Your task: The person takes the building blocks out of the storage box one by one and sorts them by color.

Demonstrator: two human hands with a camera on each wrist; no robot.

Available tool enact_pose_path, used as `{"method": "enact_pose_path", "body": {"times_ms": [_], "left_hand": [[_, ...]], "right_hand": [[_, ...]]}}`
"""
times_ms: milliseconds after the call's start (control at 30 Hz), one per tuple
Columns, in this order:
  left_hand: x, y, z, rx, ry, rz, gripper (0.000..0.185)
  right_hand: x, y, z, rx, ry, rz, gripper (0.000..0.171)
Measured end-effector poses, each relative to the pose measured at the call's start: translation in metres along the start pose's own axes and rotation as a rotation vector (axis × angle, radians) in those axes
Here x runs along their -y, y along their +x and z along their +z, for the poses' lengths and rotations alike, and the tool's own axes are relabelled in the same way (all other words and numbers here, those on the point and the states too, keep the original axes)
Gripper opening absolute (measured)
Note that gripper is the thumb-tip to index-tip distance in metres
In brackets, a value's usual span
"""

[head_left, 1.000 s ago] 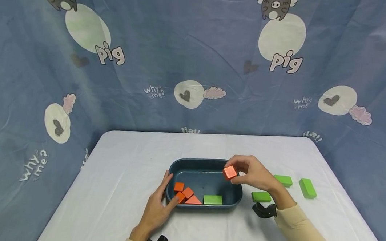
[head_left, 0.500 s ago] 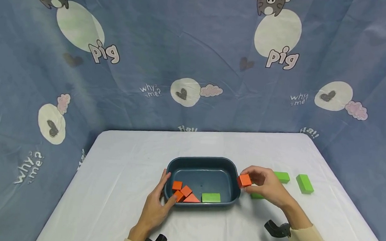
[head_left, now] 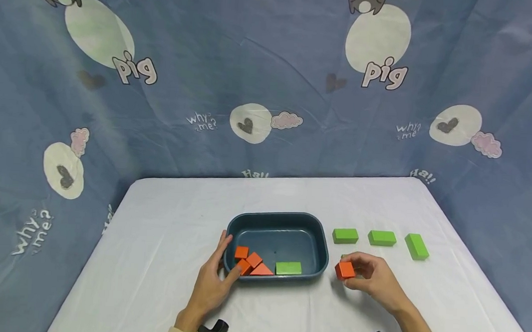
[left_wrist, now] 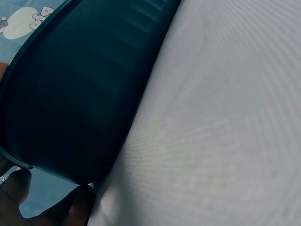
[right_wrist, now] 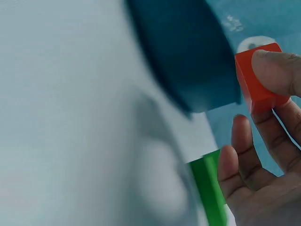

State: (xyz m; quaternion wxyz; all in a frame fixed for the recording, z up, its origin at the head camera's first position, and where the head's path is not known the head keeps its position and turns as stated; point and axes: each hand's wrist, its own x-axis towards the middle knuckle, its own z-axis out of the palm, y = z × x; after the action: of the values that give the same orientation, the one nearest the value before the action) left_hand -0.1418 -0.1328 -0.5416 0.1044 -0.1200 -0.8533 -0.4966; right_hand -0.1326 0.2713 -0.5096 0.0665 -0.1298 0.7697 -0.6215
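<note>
My right hand [head_left: 378, 284] pinches an orange block [head_left: 345, 271] between thumb and fingers. The block is over the white table, right of the dark teal bin [head_left: 282, 219]. In the right wrist view the thumb lies across the orange block [right_wrist: 251, 87], with two fingertips below it. My left hand [head_left: 209, 287] holds the bin at its left end, thumb over the near rim and fingers along the outer side. Inside the bin, orange cubes [head_left: 242, 252] and an orange triangular block [head_left: 262, 270] cluster at the near left corner. A green block [head_left: 288, 268] lies along the near wall.
Right of the bin, green blocks stand in a loose row: one near the rim [head_left: 345, 236], a middle one [head_left: 382, 238] and a slanted one [head_left: 417, 246]. Another green block is mostly hidden behind my right hand. A patterned blue curtain [head_left: 175, 96] hangs behind the table.
My right hand has carried the orange block from over the bin's right end out to the right and toward me. The left hand stays on the bin. The head view has shifted slightly.
</note>
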Motion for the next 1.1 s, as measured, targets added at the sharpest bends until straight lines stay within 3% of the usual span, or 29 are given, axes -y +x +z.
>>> {"method": "enact_pose_path", "body": {"times_ms": [333,633,867,1100], "left_hand": [[0.001,0.001,-0.001,-0.006,0.002,0.007,0.074],[-0.002,0.002,0.0,0.001,-0.008,0.007,0.073],[-0.001,0.002,0.0,0.0,-0.007,0.013,0.072],[0.001,0.0,0.0,0.01,0.007,-0.002,0.072]], "right_hand": [[-0.017,-0.011,0.012,-0.051,-0.093,0.082,0.038],[-0.018,-0.012,0.016,-0.104,-0.186,0.165,0.043],[-0.019,-0.014,0.02,-0.143,-0.28,0.135,0.042],[-0.022,-0.018,0.024,-0.167,-0.307,0.17,0.044]]}}
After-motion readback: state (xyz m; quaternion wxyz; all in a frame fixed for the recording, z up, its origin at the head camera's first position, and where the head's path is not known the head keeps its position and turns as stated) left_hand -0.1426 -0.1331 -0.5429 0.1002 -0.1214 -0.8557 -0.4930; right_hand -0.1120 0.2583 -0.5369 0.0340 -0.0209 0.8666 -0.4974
